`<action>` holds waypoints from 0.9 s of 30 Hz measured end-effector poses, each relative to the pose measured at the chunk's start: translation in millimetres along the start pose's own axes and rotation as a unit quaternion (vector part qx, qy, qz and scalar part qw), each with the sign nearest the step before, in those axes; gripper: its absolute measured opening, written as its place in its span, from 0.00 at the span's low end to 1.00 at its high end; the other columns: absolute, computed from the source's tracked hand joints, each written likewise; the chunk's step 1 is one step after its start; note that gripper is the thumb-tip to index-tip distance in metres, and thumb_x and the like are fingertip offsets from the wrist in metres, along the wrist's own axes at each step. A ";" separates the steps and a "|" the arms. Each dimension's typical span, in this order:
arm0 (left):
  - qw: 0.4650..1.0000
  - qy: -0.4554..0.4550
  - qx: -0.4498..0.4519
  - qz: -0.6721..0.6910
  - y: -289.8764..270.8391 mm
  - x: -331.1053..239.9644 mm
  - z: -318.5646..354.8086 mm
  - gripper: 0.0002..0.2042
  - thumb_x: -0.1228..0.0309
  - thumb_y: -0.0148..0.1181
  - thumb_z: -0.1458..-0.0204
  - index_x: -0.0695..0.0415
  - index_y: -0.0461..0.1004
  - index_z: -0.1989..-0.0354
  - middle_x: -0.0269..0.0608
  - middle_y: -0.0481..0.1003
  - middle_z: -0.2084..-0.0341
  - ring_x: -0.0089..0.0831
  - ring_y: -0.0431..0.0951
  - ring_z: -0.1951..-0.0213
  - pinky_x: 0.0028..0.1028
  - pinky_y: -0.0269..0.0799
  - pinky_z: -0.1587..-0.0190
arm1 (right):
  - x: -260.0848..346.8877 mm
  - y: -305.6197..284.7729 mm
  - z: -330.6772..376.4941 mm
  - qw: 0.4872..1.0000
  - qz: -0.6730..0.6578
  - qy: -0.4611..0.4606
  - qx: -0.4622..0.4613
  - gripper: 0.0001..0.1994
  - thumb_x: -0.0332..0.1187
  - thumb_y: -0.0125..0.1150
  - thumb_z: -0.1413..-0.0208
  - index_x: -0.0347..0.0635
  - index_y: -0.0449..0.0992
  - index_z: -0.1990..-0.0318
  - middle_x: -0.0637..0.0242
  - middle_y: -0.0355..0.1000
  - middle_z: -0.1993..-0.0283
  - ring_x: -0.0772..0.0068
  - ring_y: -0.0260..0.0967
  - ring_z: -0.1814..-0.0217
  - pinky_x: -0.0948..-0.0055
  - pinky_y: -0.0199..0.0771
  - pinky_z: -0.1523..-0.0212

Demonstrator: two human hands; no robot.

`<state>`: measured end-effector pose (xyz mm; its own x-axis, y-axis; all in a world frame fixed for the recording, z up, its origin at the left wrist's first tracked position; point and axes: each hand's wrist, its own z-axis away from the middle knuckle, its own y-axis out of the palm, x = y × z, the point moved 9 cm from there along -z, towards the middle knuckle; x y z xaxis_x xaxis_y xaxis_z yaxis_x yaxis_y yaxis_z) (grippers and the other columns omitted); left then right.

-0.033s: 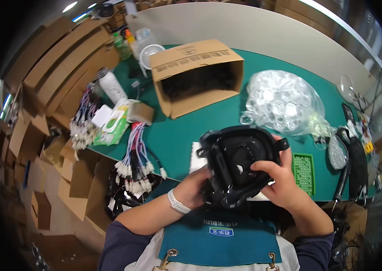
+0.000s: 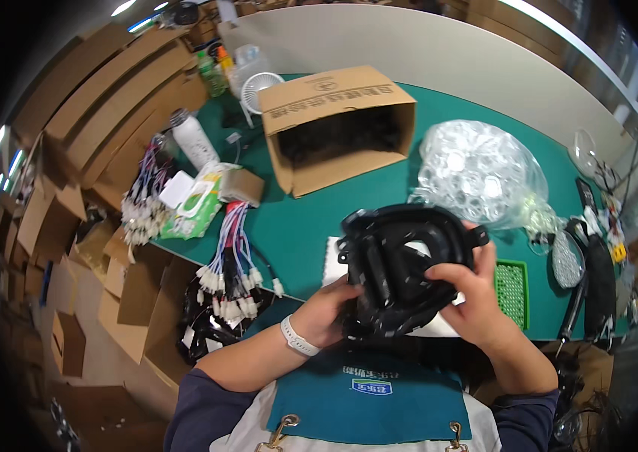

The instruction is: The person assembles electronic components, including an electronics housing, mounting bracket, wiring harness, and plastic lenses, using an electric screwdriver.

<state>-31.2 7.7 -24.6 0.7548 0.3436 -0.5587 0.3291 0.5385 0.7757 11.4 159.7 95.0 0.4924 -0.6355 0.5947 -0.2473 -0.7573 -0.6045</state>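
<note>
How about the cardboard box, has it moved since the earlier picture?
No: judged against the pale partition, the cardboard box sits unmoved; the whole view shifted slightly.

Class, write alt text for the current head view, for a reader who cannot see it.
A left hand and right hand hold a black plastic part at a green table; beyond lie an open cardboard box and a clear plastic bag.

Left hand curled, right hand gripping, forearms bare

My hands hold a black plastic housing above the green bench, an open cardboard box and clear bag beyond it.
</note>
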 end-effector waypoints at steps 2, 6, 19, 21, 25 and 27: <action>0.999 0.017 -0.046 0.002 -19.4 -9.1 9.5 0.19 0.69 0.47 0.39 0.59 0.63 0.39 0.46 0.73 0.47 0.39 0.76 0.47 0.39 0.73 0.44 | -10.8 -11.1 -4.7 0.998 0.030 0.029 -0.042 0.21 0.17 0.66 0.65 0.45 0.77 0.59 0.50 0.44 0.34 0.47 0.59 0.37 0.57 0.62 0.37; 0.996 -0.003 -0.085 -0.006 -54.9 -22.6 7.5 0.17 0.74 0.46 0.40 0.59 0.64 0.42 0.45 0.75 0.51 0.37 0.77 0.51 0.38 0.74 0.46 | -32.2 -6.1 -2.2 0.991 0.088 0.096 -0.014 0.17 0.18 0.69 0.62 0.46 0.77 0.62 0.54 0.55 0.42 0.54 0.64 0.45 0.61 0.68 0.45; 0.794 -0.175 0.178 -0.553 -26.0 -89.7 -6.3 0.26 0.80 0.56 0.49 0.65 0.58 0.40 0.44 0.70 0.47 0.26 0.68 0.45 0.30 0.66 0.43 | -54.8 30.4 104.0 0.855 -0.307 0.416 -0.040 0.24 0.21 0.59 0.45 0.41 0.61 0.41 0.63 0.58 0.50 0.71 0.65 0.47 0.75 0.71 0.50; 0.710 -0.207 0.245 -0.627 -27.6 -92.9 -19.5 0.25 0.79 0.60 0.49 0.65 0.61 0.42 0.43 0.71 0.50 0.24 0.69 0.49 0.29 0.68 0.45 | -6.1 55.3 103.3 0.746 -0.501 0.430 0.084 0.23 0.23 0.62 0.46 0.41 0.65 0.42 0.60 0.60 0.48 0.67 0.66 0.45 0.73 0.71 0.49; 0.574 -0.203 0.191 -0.770 -32.8 -103.2 -46.5 0.23 0.68 0.62 0.48 0.60 0.65 0.44 0.44 0.75 0.55 0.33 0.76 0.55 0.33 0.70 0.49 | 39.6 1.5 29.2 0.980 -0.038 0.025 0.195 0.22 0.30 0.70 0.56 0.43 0.74 0.50 0.51 0.60 0.42 0.50 0.65 0.44 0.61 0.69 0.44; 0.498 -0.167 0.159 -0.836 -30.8 -107.7 -56.4 0.23 0.62 0.62 0.47 0.58 0.67 0.45 0.46 0.77 0.56 0.38 0.77 0.56 0.35 0.71 0.51 | 25.1 -9.8 11.1 0.957 0.250 0.022 0.145 0.27 0.32 0.72 0.62 0.50 0.74 0.48 0.51 0.62 0.43 0.42 0.58 0.39 0.55 0.65 0.40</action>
<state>-154.6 -2.5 -4.8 -0.6910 -0.5553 -0.4627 0.6885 -0.3107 -0.6553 35.4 152.8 109.9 0.3350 -0.9185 0.2100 -0.1978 -0.2865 -0.9374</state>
